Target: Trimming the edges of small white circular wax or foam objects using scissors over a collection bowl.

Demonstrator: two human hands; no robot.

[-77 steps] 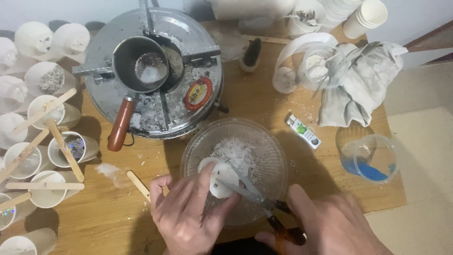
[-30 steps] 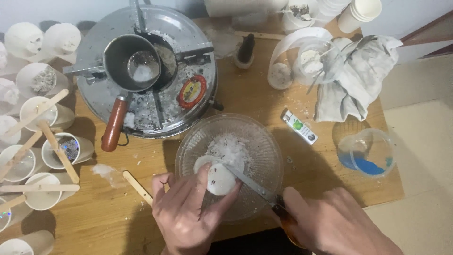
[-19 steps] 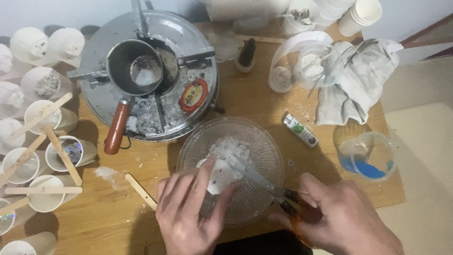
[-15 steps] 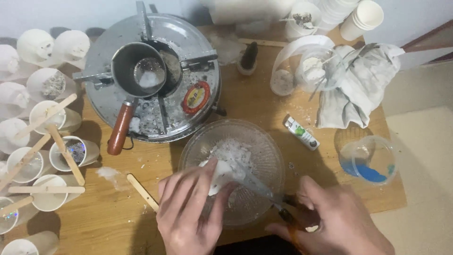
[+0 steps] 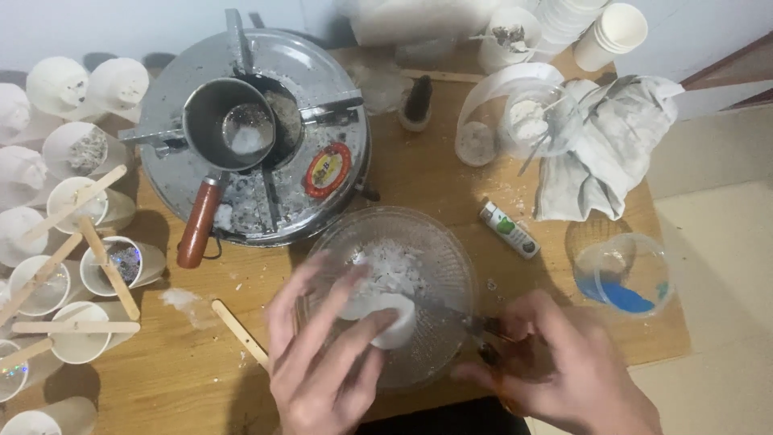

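Observation:
A clear glass bowl (image 5: 439,242) holding white shavings stands on the wooden table (image 5: 427,177) in front of me. My left hand (image 5: 322,362) grips a white round block (image 5: 390,318) over the bowl's near side. My right hand (image 5: 555,370) holds a knife (image 5: 475,326) by its dark handle, the blade reaching left toward the block. White flakes lie heaped in the bowl just beyond the block.
A round metal stove (image 5: 322,105) with a small brown-handled pot (image 5: 229,133) stands behind the bowl. Several paper cups with wooden sticks (image 5: 72,266) crowd the left edge. A grey cloth (image 5: 608,145), a small tube (image 5: 509,229) and a cup of blue liquid (image 5: 624,278) sit to the right. A wooden stick (image 5: 237,330) lies near my left hand.
The knife has drawn back toward the right across the block over the bowl, and my right hand has slid right with it. My left hand keeps holding the block.

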